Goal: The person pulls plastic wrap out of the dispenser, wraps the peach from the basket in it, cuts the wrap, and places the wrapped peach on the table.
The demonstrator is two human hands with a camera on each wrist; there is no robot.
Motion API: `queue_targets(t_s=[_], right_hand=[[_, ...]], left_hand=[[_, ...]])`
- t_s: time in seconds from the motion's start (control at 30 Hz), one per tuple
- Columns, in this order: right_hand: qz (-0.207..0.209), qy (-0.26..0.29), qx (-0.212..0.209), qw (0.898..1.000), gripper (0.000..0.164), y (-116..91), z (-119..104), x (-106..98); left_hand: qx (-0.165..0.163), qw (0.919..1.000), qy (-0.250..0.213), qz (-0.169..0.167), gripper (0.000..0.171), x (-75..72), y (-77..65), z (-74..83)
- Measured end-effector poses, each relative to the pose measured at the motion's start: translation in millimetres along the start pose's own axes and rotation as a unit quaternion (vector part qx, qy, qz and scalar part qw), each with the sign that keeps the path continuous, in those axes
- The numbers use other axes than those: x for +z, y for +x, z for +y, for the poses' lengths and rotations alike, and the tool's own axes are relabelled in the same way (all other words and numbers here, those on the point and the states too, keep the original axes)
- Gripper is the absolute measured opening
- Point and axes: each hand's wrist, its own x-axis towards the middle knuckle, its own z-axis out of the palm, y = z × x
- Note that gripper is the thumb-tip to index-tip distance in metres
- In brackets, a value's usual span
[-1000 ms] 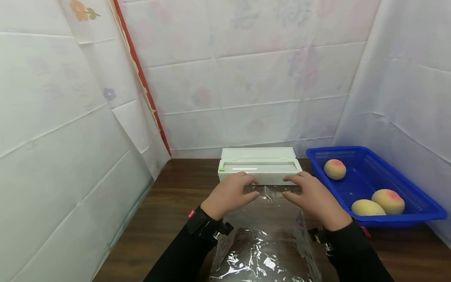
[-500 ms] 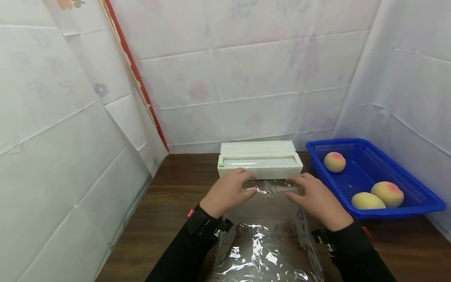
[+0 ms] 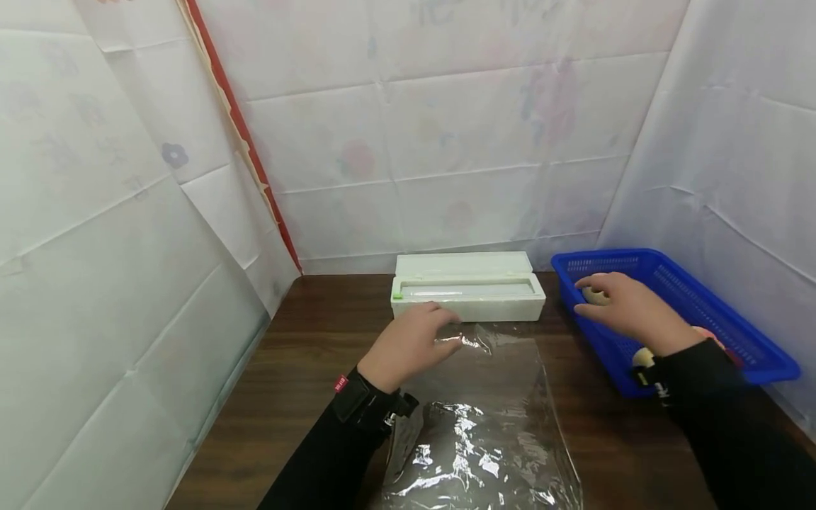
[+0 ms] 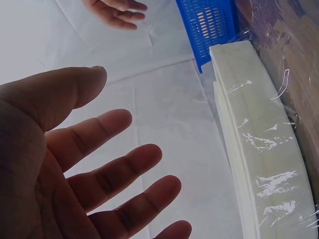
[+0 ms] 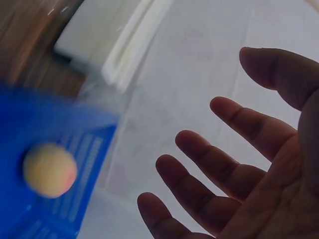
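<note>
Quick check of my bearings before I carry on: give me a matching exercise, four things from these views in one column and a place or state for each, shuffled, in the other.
Things:
1. Right hand
2. White box
3. Left hand
4. Clear film

Places or states:
A. See-through and glossy, in front of the box
B. Over the blue basket in the head view, holding nothing
C. Lid raised, toward the back of the table
D. Holding nothing, fingers apart, at the near side of the box

Right pairs: 1-B, 2-C, 3-D, 4-A
</note>
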Motion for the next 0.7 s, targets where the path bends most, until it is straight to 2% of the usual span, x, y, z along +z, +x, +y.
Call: queue_targets(t_s=[0.1, 0.27, 0.43, 0.6, 0.7], right_hand=[[-0.021, -0.006, 0.016, 1.000, 0.060, 6, 20, -9], [-0.049, -0.024, 0.037, 0.998, 0.065, 13, 51, -9], [-0.086, -0.040, 0.045, 0.994, 0.067, 18, 83, -17], [-0.160, -0.060, 0.056, 0.984, 0.071, 26, 107, -33], [-0.227, -0.051, 0.068, 0.970, 0.074, 30, 119, -40]], left_hand=[[-0.006, 1.0000, -0.002, -0.002, 0.031, -4.5, -0.5, 1.2], [-0.016, 0.9998, 0.008, -0.007, 0.033, -11.4, 0.2, 2.5], [-0.011, 0.9999, 0.012, -0.006, 0.036, -14.7, 6.0, 4.8], [-0.018, 0.9998, 0.008, -0.005, 0.037, -17.7, 10.0, 8.9], [-0.020, 0.9997, 0.005, -0.009, 0.037, -19.1, 12.5, 11.3]])
